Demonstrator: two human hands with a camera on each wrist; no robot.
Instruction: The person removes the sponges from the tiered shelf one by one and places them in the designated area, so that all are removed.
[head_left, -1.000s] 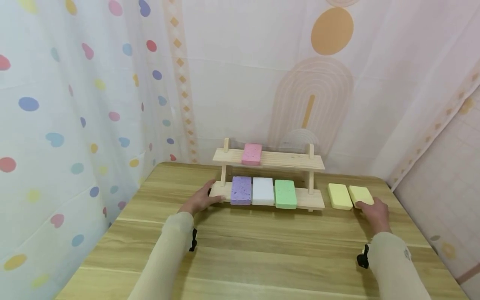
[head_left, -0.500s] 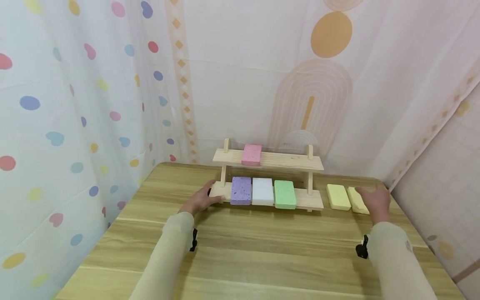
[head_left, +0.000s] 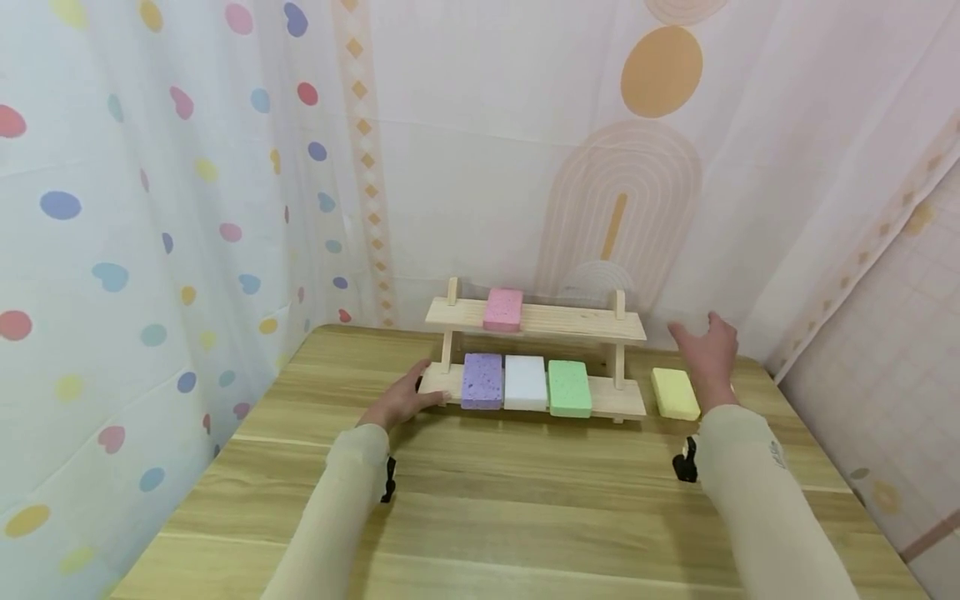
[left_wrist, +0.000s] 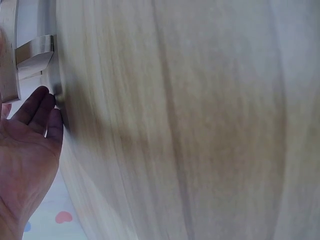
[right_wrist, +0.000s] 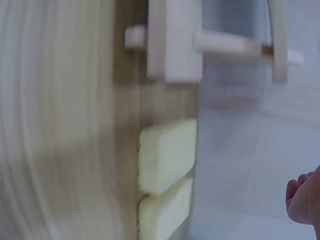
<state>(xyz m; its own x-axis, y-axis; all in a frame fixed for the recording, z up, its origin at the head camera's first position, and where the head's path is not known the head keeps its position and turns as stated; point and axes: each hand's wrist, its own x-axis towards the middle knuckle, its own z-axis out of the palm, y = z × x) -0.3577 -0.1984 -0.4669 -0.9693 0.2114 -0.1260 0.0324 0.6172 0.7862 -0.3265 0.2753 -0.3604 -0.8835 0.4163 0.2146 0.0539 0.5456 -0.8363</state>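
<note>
A two-tier wooden display rack (head_left: 551,319) stands on the table. My left hand (head_left: 399,402) holds the left end of its lower board, thumb at the front and fingers toward the back. The left wrist view shows this palm (left_wrist: 27,155), but the thumb's contact is mostly hidden. My right hand (head_left: 708,354) is raised with fingers spread and holds nothing. Below it lies a yellow sponge (head_left: 676,394); a second yellow sponge (right_wrist: 172,210) is nearly hidden behind the hand in the head view.
On the lower board, a purple sponge (head_left: 482,382), a white sponge (head_left: 526,383) and a green sponge (head_left: 570,388) sit side by side. The upper board bears a pink sponge (head_left: 503,310). Behind the wooden table (head_left: 540,517) hangs a patterned curtain (head_left: 465,167).
My right hand straightened the outer yellow sponge, let go of it, then rose and moved left and back. My left hand has stayed at the rack's end.
</note>
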